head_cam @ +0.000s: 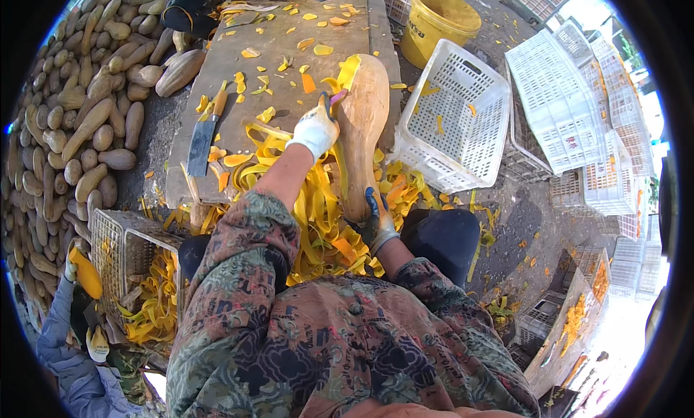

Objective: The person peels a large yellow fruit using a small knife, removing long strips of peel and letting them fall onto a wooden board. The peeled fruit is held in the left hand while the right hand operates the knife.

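A long tan squash (364,109) rests on the wooden board (255,49), its narrow end towards me. My left hand (317,126), in a white and blue glove, grips a peeler with a pinkish handle (339,97) against the squash's left side near the wide end, where yellow flesh shows. My right hand (380,221), gloved too, holds the narrow end. Long yellow peel strips (314,217) are heaped below the squash. On the board's left lies a cleaver (203,141) with a wooden handle. The peeler's blade is hard to see.
A white plastic crate (450,119) and a yellow bucket (436,22) stand to the right, with stacked crates (564,92) beyond. Many squashes (92,119) are piled at left. Below them, a crate of peels (152,298) stands near a co-worker (76,342). Another co-worker (192,8) is at the top.
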The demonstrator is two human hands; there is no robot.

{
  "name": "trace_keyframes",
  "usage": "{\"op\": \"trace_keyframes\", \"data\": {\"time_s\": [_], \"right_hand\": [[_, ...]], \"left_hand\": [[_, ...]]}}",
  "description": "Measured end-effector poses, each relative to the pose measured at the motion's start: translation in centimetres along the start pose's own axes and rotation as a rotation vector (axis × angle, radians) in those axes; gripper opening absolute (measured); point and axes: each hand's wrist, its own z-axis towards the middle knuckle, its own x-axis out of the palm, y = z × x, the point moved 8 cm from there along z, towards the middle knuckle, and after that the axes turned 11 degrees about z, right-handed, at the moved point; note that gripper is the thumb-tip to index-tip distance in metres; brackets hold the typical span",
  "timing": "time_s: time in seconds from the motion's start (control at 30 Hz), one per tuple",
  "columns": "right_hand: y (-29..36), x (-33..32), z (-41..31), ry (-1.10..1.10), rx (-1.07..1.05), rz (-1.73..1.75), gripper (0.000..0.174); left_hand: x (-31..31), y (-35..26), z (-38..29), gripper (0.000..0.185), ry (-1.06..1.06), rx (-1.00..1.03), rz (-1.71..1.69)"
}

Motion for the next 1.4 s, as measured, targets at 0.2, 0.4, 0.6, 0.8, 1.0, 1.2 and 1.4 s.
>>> {"op": "trace_keyframes", "data": {"time_s": [0.2, 0.4, 0.6, 0.8, 1.0, 1.2, 1.4], "right_hand": [[0.1, 1.5, 1.3, 0.13, -0.033, 0.077, 0.052], [-0.5, 1.8, 2.4, 0.121, -0.007, 0.087, 0.047], [0.2, 1.1, 1.1, -0.036, 0.021, -0.122, 0.065], [-0.9, 0.1, 2.4, 0.092, -0.069, 0.042, 0.067], [-0.3, -0.5, 1.5, 0.003, -0.01, -0.019, 0.062], [-0.2, 0.6, 1.7, 0.014, 0.037, -0.075, 0.064], [-0.2, 1.9, 1.7, 0.089, -0.023, 0.042, 0.048]], "left_hand": [[8.9, 2.9, -13.3, 0.069, 0.133, 0.026, -0.065], [9.7, 3.9, -21.9, 0.067, 0.412, 0.207, 0.154], [-2.3, 2.1, -10.0, 0.063, -0.142, 0.11, 0.089], [-7.8, -4.1, 3.9, 0.066, -0.032, 0.067, 0.353], [-1.8, -3.1, 0.2, 0.07, -0.057, 0.053, 0.222], [4.9, 0.5, -10.6, 0.075, 0.028, -0.005, 0.133], [8.6, 3.4, -20.6, 0.078, 0.39, 0.165, 0.225]]}}
